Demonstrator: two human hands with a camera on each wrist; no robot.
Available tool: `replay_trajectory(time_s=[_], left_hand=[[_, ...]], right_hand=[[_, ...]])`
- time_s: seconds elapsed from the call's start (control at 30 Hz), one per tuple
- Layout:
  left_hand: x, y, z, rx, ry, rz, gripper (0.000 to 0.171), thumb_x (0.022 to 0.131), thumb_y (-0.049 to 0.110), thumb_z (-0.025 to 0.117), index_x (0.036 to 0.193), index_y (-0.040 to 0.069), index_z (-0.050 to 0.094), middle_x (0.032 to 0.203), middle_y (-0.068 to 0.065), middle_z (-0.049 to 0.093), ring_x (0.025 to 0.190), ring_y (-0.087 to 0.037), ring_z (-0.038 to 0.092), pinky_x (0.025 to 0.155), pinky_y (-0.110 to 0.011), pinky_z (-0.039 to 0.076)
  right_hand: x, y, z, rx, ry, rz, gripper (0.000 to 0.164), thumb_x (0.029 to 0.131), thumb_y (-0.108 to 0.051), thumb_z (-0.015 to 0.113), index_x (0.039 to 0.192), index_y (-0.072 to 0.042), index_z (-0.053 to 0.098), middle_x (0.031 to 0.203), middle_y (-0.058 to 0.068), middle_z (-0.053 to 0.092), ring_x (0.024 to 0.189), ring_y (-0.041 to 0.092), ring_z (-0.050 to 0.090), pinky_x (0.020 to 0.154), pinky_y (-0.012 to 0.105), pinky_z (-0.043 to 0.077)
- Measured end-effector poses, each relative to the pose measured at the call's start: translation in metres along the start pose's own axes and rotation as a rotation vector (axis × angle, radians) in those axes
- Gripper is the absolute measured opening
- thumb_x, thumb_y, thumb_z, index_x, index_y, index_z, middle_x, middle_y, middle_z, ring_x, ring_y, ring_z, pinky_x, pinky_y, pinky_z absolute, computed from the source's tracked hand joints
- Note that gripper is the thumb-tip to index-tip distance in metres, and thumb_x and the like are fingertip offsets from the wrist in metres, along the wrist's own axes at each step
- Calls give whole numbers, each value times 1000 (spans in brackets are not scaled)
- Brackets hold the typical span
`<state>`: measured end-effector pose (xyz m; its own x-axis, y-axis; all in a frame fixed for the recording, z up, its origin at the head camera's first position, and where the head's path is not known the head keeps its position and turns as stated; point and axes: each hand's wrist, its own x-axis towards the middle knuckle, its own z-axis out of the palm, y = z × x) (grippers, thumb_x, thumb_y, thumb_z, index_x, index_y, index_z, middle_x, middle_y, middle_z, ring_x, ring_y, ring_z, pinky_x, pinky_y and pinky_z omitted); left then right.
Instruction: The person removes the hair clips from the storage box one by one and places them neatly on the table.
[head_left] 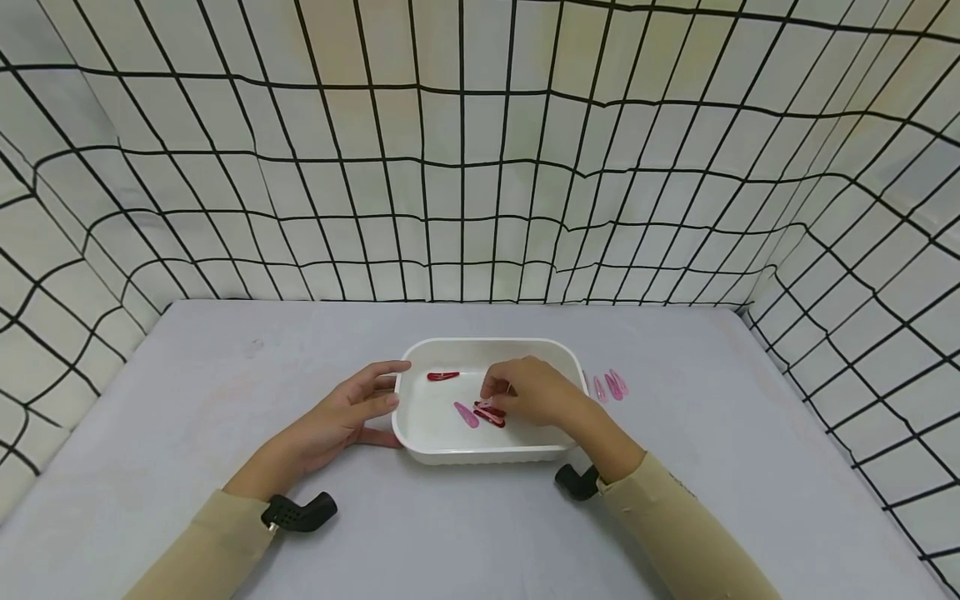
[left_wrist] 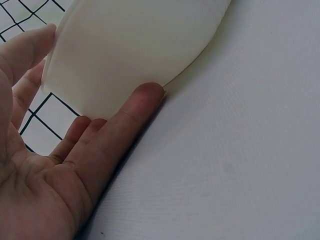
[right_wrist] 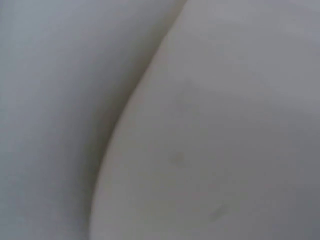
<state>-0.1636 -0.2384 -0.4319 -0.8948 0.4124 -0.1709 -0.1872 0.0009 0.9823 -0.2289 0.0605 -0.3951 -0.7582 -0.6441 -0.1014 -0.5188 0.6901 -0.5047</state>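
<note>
A white tray [head_left: 480, 456] stands on the table, with its outer wall [left_wrist: 125, 45] filling much of the left wrist view. My left hand [head_left: 348, 408] steadies its left end, fingers extended along the rim and outer wall. Inside, a red hair clip [head_left: 443, 377] lies towards the back left and a pink hair clip [head_left: 466, 414] nearer the middle. My right hand [head_left: 536, 392] reaches in over the right side; its thumb and fingertips pinch at a small cluster of red and pink hair clips [head_left: 490, 416], partly hidden by the fingers. Only the tray's blurred side [right_wrist: 200, 125] shows in the right wrist view.
Several pink hair clips [head_left: 613, 384] lie on the white table [head_left: 315, 333] just right of the tray. White walls with a black grid net [head_left: 461, 167] enclose the table's back and sides.
</note>
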Motion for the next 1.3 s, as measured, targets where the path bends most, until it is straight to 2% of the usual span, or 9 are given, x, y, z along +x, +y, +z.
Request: replay_trajectory(time_s=[0.1, 0.23, 0.43, 0.6, 0.7, 0.83, 1.13, 1.3], left_hand=[[0, 0, -1, 0, -4, 5, 56, 104, 14, 53, 155, 16, 29, 154, -19, 30, 123, -35, 54, 87, -56, 58], [0, -1, -1, 5, -2, 7, 57, 104, 15, 54, 155, 16, 29, 154, -19, 30, 124, -36, 53, 88, -56, 58], [0, -3, -1, 23, -1, 12, 57, 104, 16, 54, 155, 15, 29, 155, -20, 29, 125, -35, 52, 87, -55, 58], [1, -1, -1, 17, 0, 15, 56, 103, 16, 55, 154, 17, 31, 155, -19, 30, 125, -35, 52, 88, -56, 58], [1, -1, -2, 15, 1, 18, 55, 104, 15, 54, 154, 16, 31, 154, -20, 30, 124, -36, 53, 87, -56, 58], [1, -3, -1, 15, -2, 9, 55, 104, 14, 52, 154, 15, 30, 154, -20, 29, 124, -35, 53, 87, -56, 58], [1, -5, 0, 4, -5, 4, 55, 104, 13, 52, 155, 16, 29, 155, -19, 29, 123, -35, 54, 87, -56, 57], [1, -5, -2, 3, -14, 21, 55, 105, 12, 51, 155, 14, 28, 155, -20, 28, 123, -33, 54, 87, -57, 57]], right_hand=[[1, 1, 0, -3, 20, -10, 5, 93, -14, 70, 91, -18, 68, 78, -9, 62, 78, 12, 56, 71, 26, 50], [0, 1, -1, -3, 52, -12, 7, 92, -13, 70, 93, -20, 69, 77, -9, 61, 78, 12, 55, 70, 26, 50], [-4, 6, -7, 12, 88, -26, 16, 92, -11, 70, 105, -20, 73, 87, -10, 65, 83, 11, 57, 75, 25, 51], [-12, 14, -20, 16, 150, -57, 29, 93, -10, 67, 122, -16, 70, 90, -6, 62, 82, 12, 56, 71, 26, 52], [-18, 18, -29, 65, 183, -63, 34, 92, -8, 66, 126, -14, 67, 90, -3, 61, 82, 14, 58, 68, 28, 53], [-29, 27, -40, 147, 221, -41, 32, 91, -8, 64, 123, -16, 67, 91, -1, 61, 82, 15, 61, 67, 30, 55], [-52, 53, -62, 261, 314, 37, 27, 94, -15, 65, 120, -21, 65, 94, 3, 61, 87, 20, 62, 62, 33, 56], [-58, 68, -75, 278, 356, 80, 28, 93, -14, 65, 120, -20, 64, 95, 5, 61, 86, 22, 62, 70, 34, 57]])
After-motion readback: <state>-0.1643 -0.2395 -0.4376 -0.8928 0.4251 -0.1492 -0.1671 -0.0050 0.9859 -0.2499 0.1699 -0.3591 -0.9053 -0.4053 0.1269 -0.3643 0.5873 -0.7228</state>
